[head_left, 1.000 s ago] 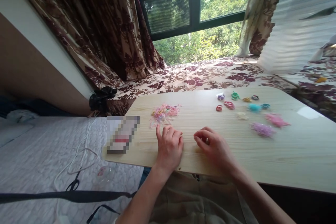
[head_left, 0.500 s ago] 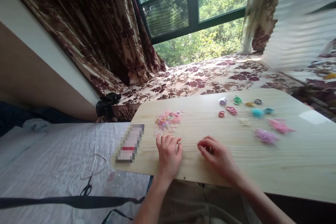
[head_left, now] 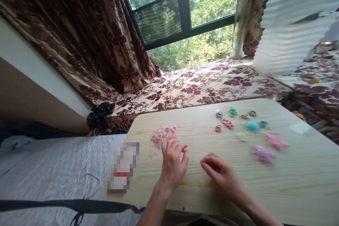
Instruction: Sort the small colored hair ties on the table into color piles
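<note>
My left hand is over the wooden table, palm down, fingers bent and spread, thumb apart. Its fingertips are at the near edge of a tangled pile of mostly pink elastic bands and strands; I see nothing held in it. To its right, my right hand rests low over the wood. Its fingers are curled, thumb and forefinger drawn together; whatever may be between them is hidden. Beyond it lie a purple bundle, a pink bundle, a pale cream bundle and a turquoise bundle.
Small coiled bands lie farther back: red, pink-red, purple, green, yellow, dark and teal. A pixelated flat object sits at the table's left edge. A bed adjoins.
The camera has tilted, so the table sits lower in view. My left hand has shifted a little rightward from the pink pile, nearer my right hand, which stays curled.
</note>
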A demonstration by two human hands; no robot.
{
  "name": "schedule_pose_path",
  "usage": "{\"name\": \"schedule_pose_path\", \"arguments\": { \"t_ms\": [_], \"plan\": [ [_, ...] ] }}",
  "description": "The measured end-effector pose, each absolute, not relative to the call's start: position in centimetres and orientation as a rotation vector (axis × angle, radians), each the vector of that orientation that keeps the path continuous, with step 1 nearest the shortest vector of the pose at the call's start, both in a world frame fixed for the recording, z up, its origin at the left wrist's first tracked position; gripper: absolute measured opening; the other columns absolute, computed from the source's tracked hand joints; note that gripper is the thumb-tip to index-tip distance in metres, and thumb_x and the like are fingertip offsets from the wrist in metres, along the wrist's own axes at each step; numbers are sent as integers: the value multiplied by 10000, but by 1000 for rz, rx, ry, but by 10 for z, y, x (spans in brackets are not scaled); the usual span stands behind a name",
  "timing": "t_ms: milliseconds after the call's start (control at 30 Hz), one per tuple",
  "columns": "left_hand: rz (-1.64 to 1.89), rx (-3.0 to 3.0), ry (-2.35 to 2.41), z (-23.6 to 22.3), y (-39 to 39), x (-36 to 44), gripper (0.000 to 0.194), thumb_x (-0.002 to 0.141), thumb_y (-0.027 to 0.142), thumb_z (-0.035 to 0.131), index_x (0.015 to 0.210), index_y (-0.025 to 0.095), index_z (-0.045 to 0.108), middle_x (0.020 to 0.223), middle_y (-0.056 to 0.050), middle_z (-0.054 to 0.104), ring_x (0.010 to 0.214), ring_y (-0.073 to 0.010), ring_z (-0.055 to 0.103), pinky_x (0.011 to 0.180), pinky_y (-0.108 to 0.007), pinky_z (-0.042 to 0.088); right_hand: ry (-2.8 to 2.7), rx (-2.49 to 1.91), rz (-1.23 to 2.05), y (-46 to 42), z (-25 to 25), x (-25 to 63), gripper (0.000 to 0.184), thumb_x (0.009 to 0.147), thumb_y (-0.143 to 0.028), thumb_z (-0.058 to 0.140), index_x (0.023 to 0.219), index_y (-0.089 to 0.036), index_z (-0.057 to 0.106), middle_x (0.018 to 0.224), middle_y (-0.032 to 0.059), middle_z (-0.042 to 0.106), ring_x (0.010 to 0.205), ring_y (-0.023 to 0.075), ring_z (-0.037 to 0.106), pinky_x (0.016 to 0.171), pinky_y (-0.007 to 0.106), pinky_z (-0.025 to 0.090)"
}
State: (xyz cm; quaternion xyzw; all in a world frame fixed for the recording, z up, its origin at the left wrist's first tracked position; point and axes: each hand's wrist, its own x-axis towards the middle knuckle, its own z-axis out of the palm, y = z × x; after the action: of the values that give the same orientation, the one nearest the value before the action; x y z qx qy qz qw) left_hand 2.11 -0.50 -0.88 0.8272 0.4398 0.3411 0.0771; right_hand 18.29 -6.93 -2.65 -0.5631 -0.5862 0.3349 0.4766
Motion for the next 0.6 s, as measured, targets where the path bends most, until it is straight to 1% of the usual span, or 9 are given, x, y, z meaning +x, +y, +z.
{"name": "schedule_pose_path", "arguments": {
  "t_ms": [100,200,400,600],
  "plan": [
    [995,2450,1257,-19,-3,28,156,832,142,523,909,212,639,859,-18,672,973,-202,559,1051,-507,315,-1415,-1415,835,-71,-23,192,257,846,-373,539,689,-206,655,693,30,620,635,149,586,564,251,466],
    [975,2437,1231,-27,0,29,177,833,138,519,937,219,637,852,-11,674,974,-199,566,1079,-520,284,-1432,-1476,768,-74,-23,203,230,858,-339,536,719,-212,669,708,30,625,627,137,589,569,239,479],
    [999,2470,1277,-38,8,25,167,841,126,520,914,214,641,858,-7,674,975,-197,570,1079,-516,281,-1555,-1598,489,-82,-20,229,185,876,-278,523,779,-214,667,748,31,636,629,120,596,588,222,502],
    [1045,2562,1302,-41,9,28,166,832,134,566,939,220,659,930,-41,640,1099,-243,522,1054,-516,311,-1539,-1744,127,-105,-17,259,107,851,-267,573,830,-229,672,816,26,650,685,132,623,635,235,522]
  ]
}}
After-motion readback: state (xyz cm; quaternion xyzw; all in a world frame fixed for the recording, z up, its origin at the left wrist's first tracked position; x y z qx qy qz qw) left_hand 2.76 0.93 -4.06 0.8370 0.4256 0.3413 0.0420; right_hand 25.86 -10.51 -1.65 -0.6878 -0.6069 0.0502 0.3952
